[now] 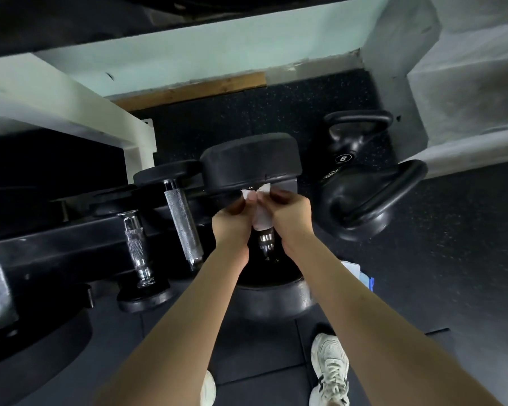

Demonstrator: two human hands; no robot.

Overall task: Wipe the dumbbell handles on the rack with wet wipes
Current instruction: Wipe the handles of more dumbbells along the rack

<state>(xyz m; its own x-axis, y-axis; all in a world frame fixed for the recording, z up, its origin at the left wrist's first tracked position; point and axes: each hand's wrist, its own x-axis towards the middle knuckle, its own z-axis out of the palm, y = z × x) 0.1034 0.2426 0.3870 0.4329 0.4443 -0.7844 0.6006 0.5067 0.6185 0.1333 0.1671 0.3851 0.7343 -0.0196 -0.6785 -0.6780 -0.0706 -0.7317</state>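
A big black dumbbell (248, 162) lies at the right end of the black rack (71, 244). A white wet wipe (260, 216) is draped over its chrome handle (266, 241). My left hand (232, 222) and my right hand (292, 216) pinch the wipe from either side, right above the handle. The wipe's upper corners stick up between my fingertips. Left of it lie two smaller dumbbells with bare knurled handles, the nearer one's handle (184, 222) and a shinier handle (137, 247).
Two black kettlebells (361, 183) stand on the rubber floor to the right of the rack. A blue and white pack (361, 273) lies behind my right forearm. A white beam (71, 106) crosses above the rack. My white shoes (330, 367) stand below.
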